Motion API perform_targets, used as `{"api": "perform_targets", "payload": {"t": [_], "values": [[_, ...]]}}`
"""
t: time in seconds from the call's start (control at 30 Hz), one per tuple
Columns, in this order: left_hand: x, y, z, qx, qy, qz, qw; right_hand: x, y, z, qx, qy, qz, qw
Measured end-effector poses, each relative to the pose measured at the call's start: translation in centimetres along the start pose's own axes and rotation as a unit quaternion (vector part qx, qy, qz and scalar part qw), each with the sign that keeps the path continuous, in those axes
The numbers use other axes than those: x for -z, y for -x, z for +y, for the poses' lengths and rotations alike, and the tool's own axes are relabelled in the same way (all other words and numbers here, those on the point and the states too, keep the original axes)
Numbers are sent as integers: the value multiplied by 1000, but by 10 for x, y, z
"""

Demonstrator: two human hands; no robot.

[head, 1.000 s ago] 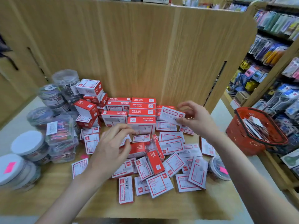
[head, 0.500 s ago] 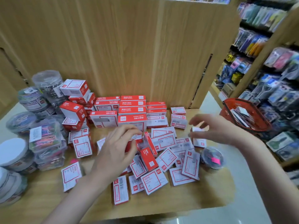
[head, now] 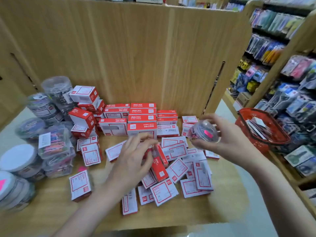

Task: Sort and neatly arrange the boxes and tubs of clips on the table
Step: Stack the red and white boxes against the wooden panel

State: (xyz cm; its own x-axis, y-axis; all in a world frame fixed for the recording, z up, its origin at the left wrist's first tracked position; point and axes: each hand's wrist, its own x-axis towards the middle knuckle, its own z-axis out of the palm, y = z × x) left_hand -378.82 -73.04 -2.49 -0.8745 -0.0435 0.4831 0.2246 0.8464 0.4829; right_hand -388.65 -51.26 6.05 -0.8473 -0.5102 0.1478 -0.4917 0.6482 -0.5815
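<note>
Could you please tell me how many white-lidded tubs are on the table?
2. One white-lidded tub sits at the left edge of the table; the second tub, with a pink sticker, is just nearer, cut off by the frame. Others may be out of view.

The right hand point(head: 227, 142) grips a small clear tub point(head: 204, 133) above the scattered red-and-white boxes point(head: 174, 151); the left hand point(head: 131, 158) reaches among them; stacked tubs point(head: 18, 158) stand far left.
</note>
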Motion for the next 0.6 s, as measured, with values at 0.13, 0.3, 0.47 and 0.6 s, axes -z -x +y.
{"api": "perform_targets", "payload": {"t": [0.13,0.3,0.47,0.6], "values": [[32,14,-14,50,-38,58,996,-30,-32,-35,44,-144,-28,988],[74,53,-30,96,-119,126,980,-69,-64,-75,131,-195,-62,970],[105,84,-43,148,-202,191,949,-102,-83,-110,191,-216,-87,954],[123,94,-53,189,-234,219,928,-120,-91,-137,246,-217,-87,941]]}}
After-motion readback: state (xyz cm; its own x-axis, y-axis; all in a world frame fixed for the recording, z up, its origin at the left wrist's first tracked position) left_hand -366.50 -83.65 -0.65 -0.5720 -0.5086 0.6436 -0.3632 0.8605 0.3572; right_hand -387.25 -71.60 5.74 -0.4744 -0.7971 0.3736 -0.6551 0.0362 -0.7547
